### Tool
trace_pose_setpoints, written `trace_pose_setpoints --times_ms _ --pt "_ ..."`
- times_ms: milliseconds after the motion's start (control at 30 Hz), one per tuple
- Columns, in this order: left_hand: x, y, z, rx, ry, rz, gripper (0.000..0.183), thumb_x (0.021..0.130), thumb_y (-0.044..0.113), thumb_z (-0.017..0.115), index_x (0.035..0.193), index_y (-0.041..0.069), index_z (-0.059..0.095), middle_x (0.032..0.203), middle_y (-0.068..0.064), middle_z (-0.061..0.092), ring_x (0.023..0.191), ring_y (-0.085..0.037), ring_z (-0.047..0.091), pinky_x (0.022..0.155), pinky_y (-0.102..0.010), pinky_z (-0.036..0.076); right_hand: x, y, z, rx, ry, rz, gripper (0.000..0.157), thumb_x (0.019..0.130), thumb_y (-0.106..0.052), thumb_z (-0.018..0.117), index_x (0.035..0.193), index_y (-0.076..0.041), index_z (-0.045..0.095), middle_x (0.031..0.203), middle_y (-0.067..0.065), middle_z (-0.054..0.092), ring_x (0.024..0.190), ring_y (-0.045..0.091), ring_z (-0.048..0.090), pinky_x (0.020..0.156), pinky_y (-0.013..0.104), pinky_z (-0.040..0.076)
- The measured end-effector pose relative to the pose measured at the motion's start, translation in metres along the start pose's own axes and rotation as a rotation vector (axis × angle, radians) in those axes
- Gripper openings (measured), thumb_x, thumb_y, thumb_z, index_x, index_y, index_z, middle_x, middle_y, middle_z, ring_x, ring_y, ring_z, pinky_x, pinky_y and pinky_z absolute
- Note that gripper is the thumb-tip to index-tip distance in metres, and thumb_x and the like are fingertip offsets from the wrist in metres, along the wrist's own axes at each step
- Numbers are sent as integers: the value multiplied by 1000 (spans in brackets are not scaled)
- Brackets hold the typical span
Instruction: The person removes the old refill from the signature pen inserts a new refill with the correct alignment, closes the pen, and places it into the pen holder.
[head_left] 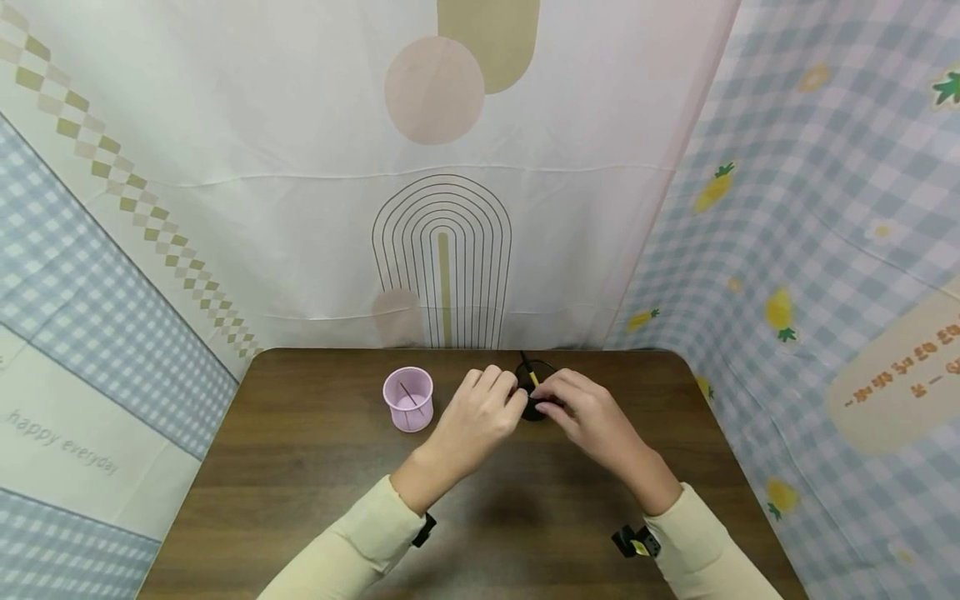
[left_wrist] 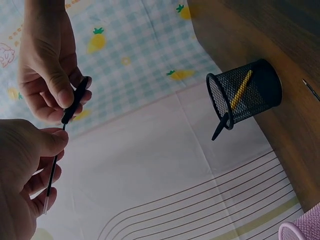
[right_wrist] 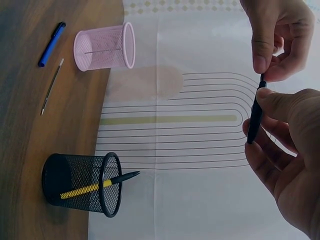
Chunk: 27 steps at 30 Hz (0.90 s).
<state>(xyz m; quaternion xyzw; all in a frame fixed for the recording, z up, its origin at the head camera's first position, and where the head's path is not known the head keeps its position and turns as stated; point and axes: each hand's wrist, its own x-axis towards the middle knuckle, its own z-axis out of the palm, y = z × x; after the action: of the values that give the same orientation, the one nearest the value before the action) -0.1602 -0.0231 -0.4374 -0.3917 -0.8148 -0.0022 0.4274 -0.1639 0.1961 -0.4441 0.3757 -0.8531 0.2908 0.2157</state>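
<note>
Between its thumb and fingers my left hand (head_left: 480,410) pinches a thin pen refill (left_wrist: 52,172), dark with a clear end. The right hand (head_left: 591,415) grips a black pen barrel (right_wrist: 255,120) by thumb and fingertips. Both hands are close together, and the refill lines up with the barrel's end, its tip meeting it in the left wrist view. In the head view the hands mostly cover these two parts and overlap the black mesh pen cup (right_wrist: 82,172) behind them. A yellow-and-black pen (right_wrist: 125,177) leans in that cup.
A pink mesh cup (head_left: 392,407) with thin sticks inside stands left of the black cup. A blue pen (right_wrist: 52,45) and a loose refill (right_wrist: 52,87) lie on the brown table (head_left: 315,467). Patterned cloth hangs behind the table and at its sides.
</note>
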Motion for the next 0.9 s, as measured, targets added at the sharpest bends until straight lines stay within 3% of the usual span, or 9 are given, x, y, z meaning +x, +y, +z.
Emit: trace_pose_setpoints --times_ms 900 --pt "0 0 2 -35 20 13 21 102 13 49 102 12 70 95 -2 64 87 -21 59 72 -32 44 -3 2 0 44 -6 26 18 88 -4 79 104 -9 73 106 0 69 87 10 64 71 22 53"
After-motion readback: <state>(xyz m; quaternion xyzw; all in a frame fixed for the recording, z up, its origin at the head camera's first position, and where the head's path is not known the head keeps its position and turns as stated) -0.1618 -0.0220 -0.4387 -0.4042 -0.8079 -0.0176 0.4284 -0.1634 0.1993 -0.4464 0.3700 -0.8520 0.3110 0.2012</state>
